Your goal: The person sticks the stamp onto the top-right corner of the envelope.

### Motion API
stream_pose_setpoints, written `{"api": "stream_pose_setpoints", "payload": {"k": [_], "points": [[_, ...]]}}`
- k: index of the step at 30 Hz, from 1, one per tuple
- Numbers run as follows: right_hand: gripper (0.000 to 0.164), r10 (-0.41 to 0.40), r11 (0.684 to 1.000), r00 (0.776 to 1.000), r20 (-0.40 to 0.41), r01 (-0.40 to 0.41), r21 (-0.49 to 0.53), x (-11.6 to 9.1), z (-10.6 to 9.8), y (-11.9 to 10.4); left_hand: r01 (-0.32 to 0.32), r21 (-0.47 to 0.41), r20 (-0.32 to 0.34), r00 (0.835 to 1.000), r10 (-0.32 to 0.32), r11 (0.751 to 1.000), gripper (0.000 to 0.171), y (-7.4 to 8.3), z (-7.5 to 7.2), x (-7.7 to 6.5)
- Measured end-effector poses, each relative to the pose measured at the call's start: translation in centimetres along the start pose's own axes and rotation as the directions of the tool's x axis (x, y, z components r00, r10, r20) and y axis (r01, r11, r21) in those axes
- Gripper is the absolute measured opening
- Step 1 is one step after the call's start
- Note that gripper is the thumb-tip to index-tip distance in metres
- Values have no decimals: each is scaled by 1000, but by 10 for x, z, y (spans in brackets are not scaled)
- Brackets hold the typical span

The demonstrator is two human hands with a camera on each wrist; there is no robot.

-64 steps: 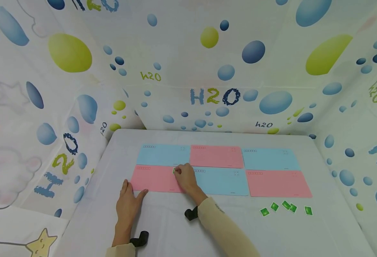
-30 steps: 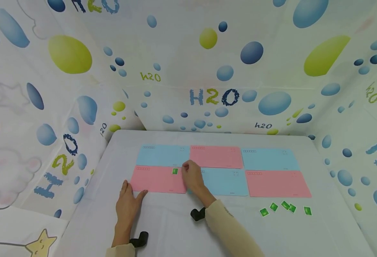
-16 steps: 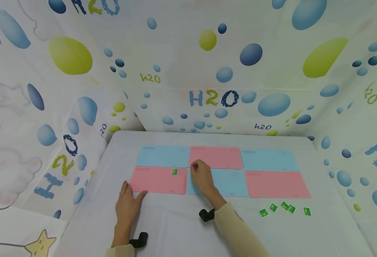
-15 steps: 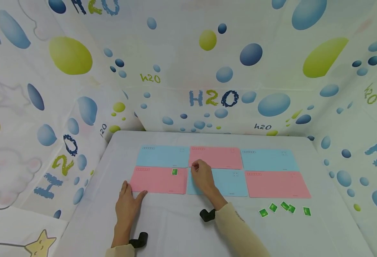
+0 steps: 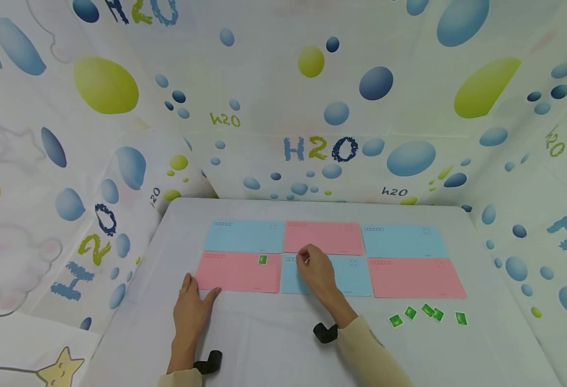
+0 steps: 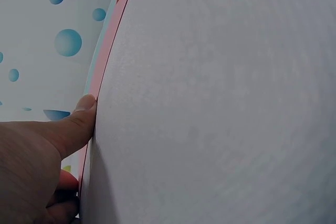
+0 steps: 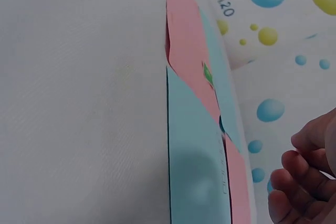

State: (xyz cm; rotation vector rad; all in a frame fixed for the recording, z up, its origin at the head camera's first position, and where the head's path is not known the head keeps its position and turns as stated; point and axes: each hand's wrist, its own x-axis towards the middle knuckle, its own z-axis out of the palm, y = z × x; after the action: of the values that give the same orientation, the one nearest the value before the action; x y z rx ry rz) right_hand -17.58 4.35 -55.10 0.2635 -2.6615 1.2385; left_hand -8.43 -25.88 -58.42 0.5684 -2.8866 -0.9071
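Observation:
My left hand (image 5: 190,312) lies with fingers spread at the near left corner of a pink envelope (image 5: 235,277). Its thumb touches the envelope's near edge in the left wrist view. A green stamp (image 5: 262,259) sits in the upper right part of that envelope. My right hand (image 5: 318,273) hovers over the middle blue envelope (image 5: 351,282), partly hiding it. Its fingers are loosely curled, thumb and forefinger close together. In the right wrist view nothing shows between the fingers (image 7: 294,182) of this hand.
Behind lie a blue envelope (image 5: 244,236), a pink envelope (image 5: 322,236) and another blue envelope (image 5: 404,242). A pink envelope (image 5: 414,279) lies front right. Several loose green stamps (image 5: 395,321) are scattered nearer to me. A patterned curtain (image 5: 264,80) surrounds the white table (image 5: 264,344).
The right hand has left the green stamp on the pink envelope, uncovering it, and moved right over the middle blue envelope. The left hand stays put.

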Motion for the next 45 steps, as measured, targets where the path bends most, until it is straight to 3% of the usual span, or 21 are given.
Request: {"api": "stream_pose_setpoints", "payload": {"k": [8, 17, 40, 45], "points": [[5, 3, 999, 1000, 18, -2, -40, -13, -13, 11, 0, -9, -4, 1000, -1, 1000, 87, 0, 0, 0], [5, -21, 996, 999, -37, 18, -88, -26, -29, 22, -6, -9, -25, 1000, 6, 1000, 85, 0, 0, -1], [6, 48, 971, 991, -126, -76, -229, -66, -88, 72, 5, 8, 29, 1000, -5, 1000, 86, 1, -3, 0], [9, 131, 959, 986, -100, -152, -241, -69, -98, 78, -2, 2, 18, 1000, 2, 1000, 86, 1, -3, 0]]}}
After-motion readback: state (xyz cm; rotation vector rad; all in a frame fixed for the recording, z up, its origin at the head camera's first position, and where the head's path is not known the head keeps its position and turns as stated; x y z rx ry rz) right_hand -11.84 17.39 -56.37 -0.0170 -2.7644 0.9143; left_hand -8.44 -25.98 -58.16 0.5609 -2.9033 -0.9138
